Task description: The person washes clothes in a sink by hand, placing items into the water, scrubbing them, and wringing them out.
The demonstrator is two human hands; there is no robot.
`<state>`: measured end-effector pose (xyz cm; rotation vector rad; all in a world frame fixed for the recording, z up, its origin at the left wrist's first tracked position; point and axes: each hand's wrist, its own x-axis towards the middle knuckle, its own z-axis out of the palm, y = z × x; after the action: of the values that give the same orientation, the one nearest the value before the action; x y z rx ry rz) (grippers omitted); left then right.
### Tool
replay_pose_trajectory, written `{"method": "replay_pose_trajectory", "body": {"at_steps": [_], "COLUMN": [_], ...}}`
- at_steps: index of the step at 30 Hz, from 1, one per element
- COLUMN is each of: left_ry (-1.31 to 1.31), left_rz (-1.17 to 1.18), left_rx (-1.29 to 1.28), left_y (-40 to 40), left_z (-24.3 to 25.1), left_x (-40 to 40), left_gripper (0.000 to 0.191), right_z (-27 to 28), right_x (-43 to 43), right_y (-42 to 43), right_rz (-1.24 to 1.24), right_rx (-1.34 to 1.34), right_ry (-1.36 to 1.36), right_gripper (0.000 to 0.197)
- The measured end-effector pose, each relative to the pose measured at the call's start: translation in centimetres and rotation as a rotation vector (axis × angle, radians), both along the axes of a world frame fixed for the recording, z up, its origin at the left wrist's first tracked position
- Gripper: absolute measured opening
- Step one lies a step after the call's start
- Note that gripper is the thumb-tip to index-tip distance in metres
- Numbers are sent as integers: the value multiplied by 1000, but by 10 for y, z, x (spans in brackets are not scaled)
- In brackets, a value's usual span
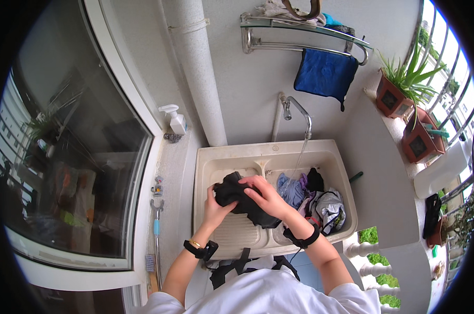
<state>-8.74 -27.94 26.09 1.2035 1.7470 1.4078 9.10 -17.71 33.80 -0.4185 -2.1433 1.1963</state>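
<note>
Both my hands hold a black cloth garment (242, 202) over the left, ribbed side of a cream laundry sink (237, 149). My left hand (217, 208) grips its left edge, thumb in front. My right hand (264, 196) lies on its upper right part, with thumb and fingers on the fabric. From the chrome faucet (308, 127) a thin stream of water runs into the right basin. In that basin lie a light blue cloth (290, 190), a black cloth (315, 180), a purple piece and a silver-grey garment (329, 208), bunched together.
A white spray bottle (178, 122) stands on the left ledge, above a long metal pole (157, 231) and a scrub brush (150, 263). A blue cloth (327, 74) hangs from the wall rack (276, 46). Potted plants (395, 96) and a translucent plastic jug (437, 176) line the right ledge.
</note>
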Motion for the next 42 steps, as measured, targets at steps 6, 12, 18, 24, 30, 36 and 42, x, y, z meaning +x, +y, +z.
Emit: {"method": "replay_pose_trajectory", "body": {"at_steps": [6, 12, 18, 24, 30, 36, 42], "left_ry": [277, 677, 664, 663, 515, 575, 593], "left_rz": [39, -335, -179, -245, -244, -210, -215], "left_rx": [-400, -776, -733, -780, -788, -836, -836], "left_y": [-98, -113, -75, -75, -79, -74, -69], "left_z": [-132, -151, -110, -203, -209, -211, -214], "left_x": [-47, -36, -19, -48, -49, -41, -39], "left_gripper": [79, 63, 66, 66, 64, 64, 65], "right_z": [-8, -26, -22, -39, -27, -24, -46], "right_x": [31, 63, 17, -38, -62, -67, -57], "right_y": [40, 180, 181, 198, 184, 180, 201], "right_rz": [-566, -889, -804, -596, -593, -620, -479], "right_rx": [250, 259, 93, -113, -163, -138, -232], "right_ry": [-21, 95, 52, 76, 26, 84, 260], "right_gripper": [57, 48, 21, 24, 24, 24, 28]}}
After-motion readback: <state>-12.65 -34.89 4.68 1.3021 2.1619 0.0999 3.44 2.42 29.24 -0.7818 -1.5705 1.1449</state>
